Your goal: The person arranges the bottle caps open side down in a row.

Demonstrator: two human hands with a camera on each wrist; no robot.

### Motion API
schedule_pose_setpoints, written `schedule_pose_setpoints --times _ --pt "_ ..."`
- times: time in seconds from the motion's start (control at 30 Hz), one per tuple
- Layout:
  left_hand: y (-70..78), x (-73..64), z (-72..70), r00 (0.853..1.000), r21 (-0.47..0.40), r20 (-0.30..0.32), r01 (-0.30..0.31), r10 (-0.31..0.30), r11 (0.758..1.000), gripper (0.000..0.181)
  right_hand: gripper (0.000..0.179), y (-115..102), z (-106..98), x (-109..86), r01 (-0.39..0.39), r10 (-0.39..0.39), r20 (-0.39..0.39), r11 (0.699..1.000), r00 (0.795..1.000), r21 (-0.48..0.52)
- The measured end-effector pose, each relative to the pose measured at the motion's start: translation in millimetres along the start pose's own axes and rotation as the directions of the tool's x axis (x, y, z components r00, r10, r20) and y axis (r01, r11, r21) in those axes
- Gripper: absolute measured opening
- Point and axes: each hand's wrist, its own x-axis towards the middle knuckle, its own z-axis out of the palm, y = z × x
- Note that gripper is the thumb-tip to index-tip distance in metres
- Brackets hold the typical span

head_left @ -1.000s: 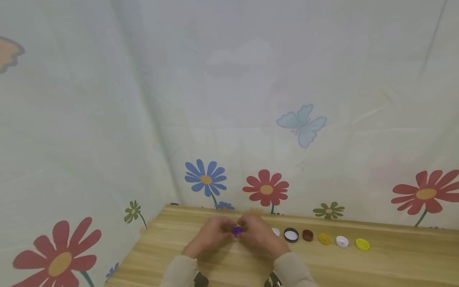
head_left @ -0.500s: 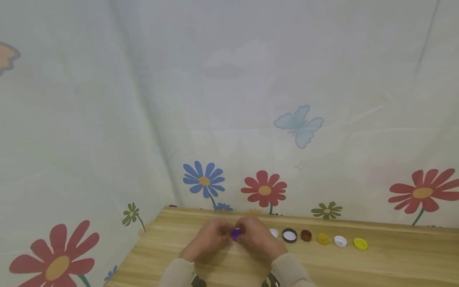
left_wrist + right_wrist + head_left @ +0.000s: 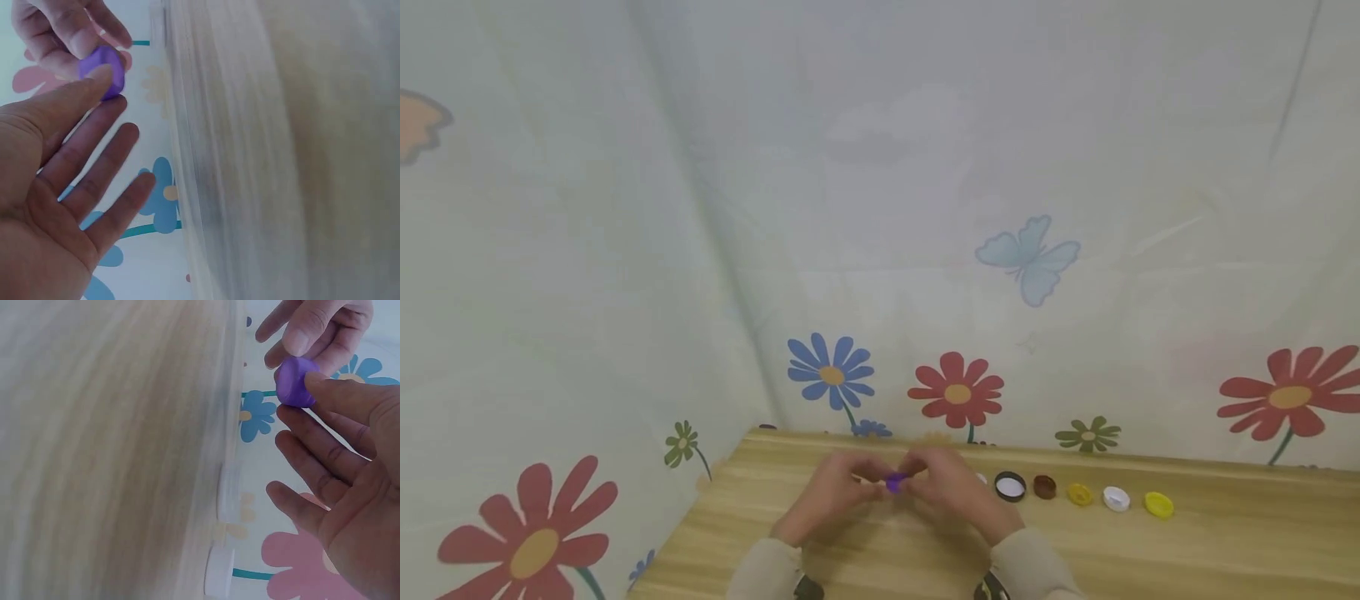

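In front of me a small purple bottle cap is held between both hands, over the wooden table. My left hand pinches it with thumb and index finger; in the left wrist view the other fingers of that hand are spread and straight. From the other side, my right hand pinches the same cap by thumb and index finger, its remaining fingers extended. The cap's ridged side and smooth end face show in the right wrist view.
Right of my hands, several caps lie in a row: a white cap partly hidden by my right hand, a black-rimmed cap, a brown cap, an amber cap, another white cap and a yellow cap. A flowered curtain hangs behind.
Both hands keep the purple cap in nearly the same place. Their wrists and forearms have moved slightly apart, and the fingers show more spread. The row of caps is unchanged.
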Motion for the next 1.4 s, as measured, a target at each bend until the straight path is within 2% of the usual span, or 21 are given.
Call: schedule_pose_setpoints --times 0.17,0.37,0.5,0.83,1.0,1.2,1.4 --pt "5.6 -0.6 -1.2 0.999 -0.005 -0.026 -0.029 0.029 1.0 0.014 0.003 -4 -6 -5.0 0.037 -0.036 -0.025 0.999 0.999 0.032" --pt "7.3 -1.9 1.0 0.999 -0.017 -0.048 -0.013 0.012 1.0 0.012 0.008 -7 -8 -8.8 0.07 -0.066 -0.064 0.995 0.996 0.065" --pt "7.5 -2.0 1.9 0.997 -0.022 -0.066 -0.03 0.029 0.999 0.013 0.012 -8 -8 -10.3 0.059 -0.054 -0.081 0.996 0.995 0.065" --pt "7.3 -1.9 3.3 0.995 -0.023 -0.084 -0.065 0.063 0.998 0.014 0.006 -6 -7 -10.6 0.054 -0.043 -0.092 0.991 0.995 0.122" --pt "9.4 -1.9 4.1 0.99 -0.01 -0.09 -0.106 0.104 0.994 0.015 0.005 -5 -8 -11.7 0.051 -0.036 -0.104 0.989 0.994 0.139" --pt "12.4 -3.4 3.5 0.992 -0.042 -0.09 -0.097 0.093 0.994 0.016 0.008 -3 -6 -11.9 0.051 -0.032 -0.128 0.987 0.991 0.149" --pt "12.0 -3.8 3.8 0.992 -0.042 -0.092 -0.095 0.091 0.995 0.023 0.01 -4 -5 -11.9 0.025 -0.002 -0.118 0.981 0.993 0.19"
